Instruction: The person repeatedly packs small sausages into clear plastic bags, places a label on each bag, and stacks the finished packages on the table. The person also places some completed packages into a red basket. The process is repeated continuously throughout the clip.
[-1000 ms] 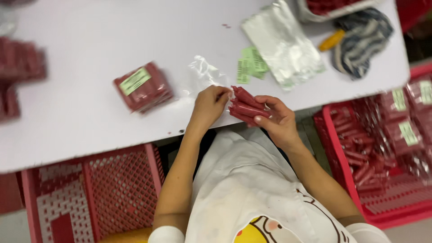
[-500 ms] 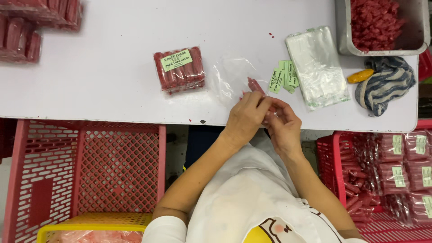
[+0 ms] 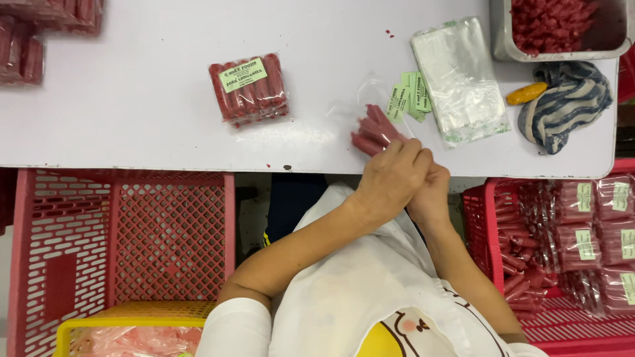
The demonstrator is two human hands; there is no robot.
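Sausages, red, bunched in clear bag; both hands' fingers grip them.

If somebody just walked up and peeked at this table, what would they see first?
First, the two hands at the table's near edge: the left hand and right hand push a bunch of red sausages into a clear plastic bag. Just left on the white table lies a finished pack of sausages with a green label. A metal tray of red meat sits at the far right corner.
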